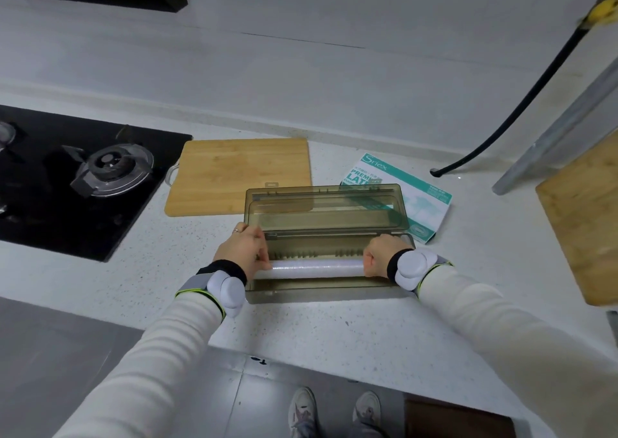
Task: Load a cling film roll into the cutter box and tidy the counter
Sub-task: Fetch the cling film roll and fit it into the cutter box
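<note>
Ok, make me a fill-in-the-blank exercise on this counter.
1. The left hand and the right hand each grip one end of the ____.
2. The lid of the cutter box stands ____.
3. The stove lies to the ____ of the cutting board.
Missing: cling film roll; open; left.

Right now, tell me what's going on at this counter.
A person grips a cling film roll by its ends, left hand on one, right hand on the other, low in the open cutter box, its lid tilted back. Whether the roll is seated is unclear. A cutting board and a printed carton lie behind.
</note>
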### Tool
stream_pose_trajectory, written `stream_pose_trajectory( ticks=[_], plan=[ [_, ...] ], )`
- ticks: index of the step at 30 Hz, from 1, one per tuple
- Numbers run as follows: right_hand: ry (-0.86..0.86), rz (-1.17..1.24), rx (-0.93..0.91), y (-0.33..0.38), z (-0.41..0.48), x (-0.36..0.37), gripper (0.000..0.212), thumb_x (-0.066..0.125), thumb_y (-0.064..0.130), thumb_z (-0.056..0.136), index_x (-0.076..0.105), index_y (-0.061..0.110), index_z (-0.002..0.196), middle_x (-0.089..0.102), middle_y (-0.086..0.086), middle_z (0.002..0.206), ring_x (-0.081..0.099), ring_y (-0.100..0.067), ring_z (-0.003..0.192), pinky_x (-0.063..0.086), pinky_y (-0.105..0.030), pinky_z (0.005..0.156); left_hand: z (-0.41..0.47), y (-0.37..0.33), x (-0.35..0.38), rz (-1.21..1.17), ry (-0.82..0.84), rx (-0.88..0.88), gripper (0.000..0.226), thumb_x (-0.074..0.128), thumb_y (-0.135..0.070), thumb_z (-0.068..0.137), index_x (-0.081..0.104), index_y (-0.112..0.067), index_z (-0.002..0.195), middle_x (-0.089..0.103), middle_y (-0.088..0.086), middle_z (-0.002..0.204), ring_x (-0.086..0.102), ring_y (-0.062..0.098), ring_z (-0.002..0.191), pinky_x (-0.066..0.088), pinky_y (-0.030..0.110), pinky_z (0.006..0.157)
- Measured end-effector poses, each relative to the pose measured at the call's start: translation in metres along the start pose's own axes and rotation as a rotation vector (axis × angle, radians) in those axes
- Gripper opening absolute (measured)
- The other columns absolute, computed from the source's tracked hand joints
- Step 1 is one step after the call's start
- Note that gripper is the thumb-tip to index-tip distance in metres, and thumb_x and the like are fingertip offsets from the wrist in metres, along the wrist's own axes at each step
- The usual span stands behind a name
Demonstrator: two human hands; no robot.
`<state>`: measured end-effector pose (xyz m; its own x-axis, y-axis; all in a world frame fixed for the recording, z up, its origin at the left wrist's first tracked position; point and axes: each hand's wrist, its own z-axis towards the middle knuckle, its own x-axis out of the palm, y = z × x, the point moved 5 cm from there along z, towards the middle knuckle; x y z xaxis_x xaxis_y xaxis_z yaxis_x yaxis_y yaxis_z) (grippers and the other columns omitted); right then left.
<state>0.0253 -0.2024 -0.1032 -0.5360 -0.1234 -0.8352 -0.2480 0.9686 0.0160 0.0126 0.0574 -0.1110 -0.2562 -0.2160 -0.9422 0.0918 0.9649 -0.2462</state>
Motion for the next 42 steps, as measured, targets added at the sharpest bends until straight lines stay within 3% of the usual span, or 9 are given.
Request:
stream_pose_trajectory(
  ticks=[6, 11, 16, 19, 23, 28, 33, 39, 42],
  plan=[
    [-0.072, 0.027, 0.144, -0.016, -0.005, 0.004, 0.03, 0.044, 0.01, 0.092, 0.068, 0.007, 0.111, 0.064, -0.01, 0.12, 0.059, -0.027, 0.112, 0.045, -0.03, 0.09, 0.001, -0.002, 0.0, 0.019, 0.008, -0.004, 0.009, 0.072, -0.028, 0.079, 0.07, -0.019, 0.08, 0.047, -0.008, 0.118, 0.036, 0.013, 0.113, 0.043, 0.023, 0.082],
    [-0.098, 0.035, 0.082, -0.02, -0.01, 0.0, 0.031, 0.042, 0.012, 0.092, 0.058, 0.003, 0.117, 0.052, -0.014, 0.128, 0.049, -0.029, 0.117, 0.042, -0.034, 0.094, 0.0, -0.006, -0.003, 0.02, -0.006, -0.004, 0.008, 0.07, -0.024, 0.081, 0.065, -0.019, 0.078, 0.045, -0.005, 0.118, 0.039, 0.014, 0.11, 0.042, 0.021, 0.078],
    [-0.152, 0.083, 0.056, -0.016, -0.013, 0.002, 0.02, 0.036, 0.007, 0.092, 0.053, 0.014, 0.086, 0.056, -0.012, 0.105, 0.051, -0.024, 0.094, 0.039, -0.036, 0.098, 0.0, -0.007, -0.004, 0.003, -0.04, 0.014, 0.007, 0.067, -0.021, 0.084, 0.069, -0.015, 0.084, 0.048, -0.004, 0.119, 0.039, 0.015, 0.113, 0.043, 0.021, 0.085],
    [-0.16, 0.114, 0.073, -0.016, -0.012, 0.0, 0.032, 0.036, 0.005, 0.092, 0.027, 0.015, 0.064, 0.045, -0.008, 0.087, 0.043, -0.022, 0.081, 0.037, -0.031, 0.078, 0.001, -0.003, -0.005, -0.026, -0.047, 0.011, 0.006, 0.064, -0.02, 0.086, 0.066, -0.015, 0.087, 0.05, -0.003, 0.122, 0.04, 0.016, 0.115, 0.041, 0.023, 0.092],
    [-0.171, 0.218, 0.08, -0.019, -0.012, -0.008, 0.006, 0.038, 0.013, 0.094, 0.042, 0.014, 0.09, 0.051, -0.009, 0.086, 0.046, -0.022, 0.078, 0.039, -0.03, 0.07, 0.005, 0.0, -0.006, -0.056, -0.056, -0.005, 0.008, 0.062, -0.02, 0.088, 0.064, -0.013, 0.091, 0.053, -0.001, 0.123, 0.042, 0.019, 0.117, 0.041, 0.026, 0.096],
    [-0.11, 0.273, 0.016, -0.014, -0.01, -0.006, 0.033, 0.05, 0.043, 0.091, 0.055, 0.021, 0.116, 0.064, -0.002, 0.111, 0.053, -0.022, 0.111, 0.044, -0.039, 0.099, 0.006, 0.0, -0.005, -0.061, -0.081, -0.027, 0.008, 0.06, -0.02, 0.09, 0.06, -0.013, 0.093, 0.057, 0.0, 0.114, 0.044, 0.02, 0.112, 0.041, 0.027, 0.092],
    [-0.063, 0.174, 0.0, -0.006, -0.005, -0.004, 0.032, 0.059, 0.039, 0.087, 0.059, 0.025, 0.116, 0.063, 0.006, 0.103, 0.044, -0.019, 0.121, 0.038, -0.032, 0.094, 0.005, 0.001, -0.006, -0.087, -0.085, -0.041, 0.007, 0.059, -0.019, 0.091, 0.059, -0.012, 0.092, 0.057, 0.002, 0.11, 0.044, 0.02, 0.111, 0.041, 0.027, 0.09],
    [-0.059, 0.056, -0.029, -0.016, -0.006, -0.012, 0.015, 0.06, 0.025, 0.084, 0.069, 0.022, 0.095, 0.068, -0.001, 0.107, 0.049, -0.023, 0.115, 0.048, -0.036, 0.093, 0.006, 0.002, -0.006, -0.099, -0.087, -0.055, 0.007, 0.058, -0.019, 0.091, 0.054, -0.015, 0.087, 0.057, 0.002, 0.109, 0.045, 0.021, 0.11, 0.042, 0.028, 0.09],
    [-0.085, -0.132, -0.018, -0.023, -0.008, -0.016, 0.015, 0.055, 0.021, 0.082, 0.068, 0.029, 0.083, 0.066, 0.001, 0.102, 0.048, -0.025, 0.111, 0.039, -0.034, 0.094, 0.006, 0.003, -0.008, -0.095, -0.105, -0.049, 0.007, 0.058, -0.018, 0.091, 0.057, -0.011, 0.092, 0.058, 0.004, 0.11, 0.045, 0.022, 0.109, 0.043, 0.03, 0.09]
  ],
)
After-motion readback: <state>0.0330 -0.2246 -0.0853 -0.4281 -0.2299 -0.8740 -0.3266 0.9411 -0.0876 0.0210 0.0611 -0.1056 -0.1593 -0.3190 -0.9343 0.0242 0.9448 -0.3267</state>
